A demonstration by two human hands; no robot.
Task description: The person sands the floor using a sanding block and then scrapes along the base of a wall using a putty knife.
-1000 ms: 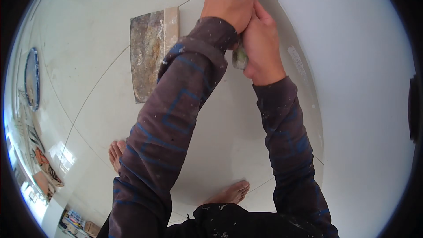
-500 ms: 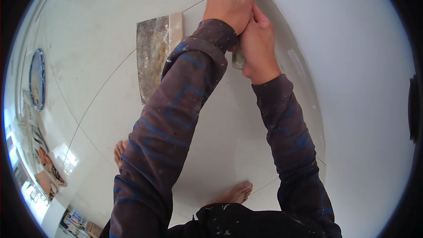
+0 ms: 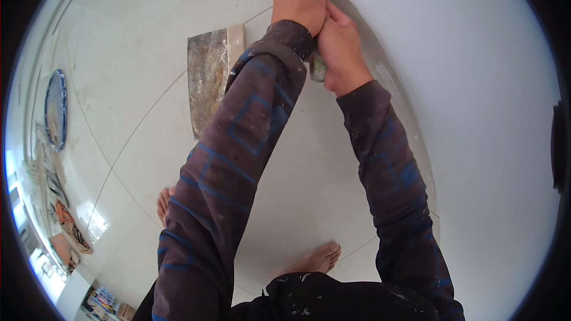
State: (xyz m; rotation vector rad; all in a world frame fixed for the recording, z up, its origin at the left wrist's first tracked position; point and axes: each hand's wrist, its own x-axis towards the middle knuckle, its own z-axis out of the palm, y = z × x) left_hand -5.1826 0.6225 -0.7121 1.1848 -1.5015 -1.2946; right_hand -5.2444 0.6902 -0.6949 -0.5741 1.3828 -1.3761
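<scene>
Both hands are closed around one tool at the foot of the wall, at the top of the view. It looks like a scraper, with a greenish handle end showing below the hands and a sliver of pale metal between the fingers. My left hand grips the farther part, its index finger stretched forward along the tool. My right hand wraps the handle just behind, touching the left. The scraper's working edge is hidden. Left of my left forearm, a wide, stained putty blade with a pale wooden back lies on the floor.
A smooth white wall rises on the right, with a grey skirting strip along its foot. Glossy tiles cover the floor. A blue-rimmed oval object, cloths and boxes lie left. My bare feet are below.
Both hands, still gripping the scraper, have shifted slightly left and up in the view, farther along the wall's foot. The floor objects appear slightly shifted right as the camera moves.
</scene>
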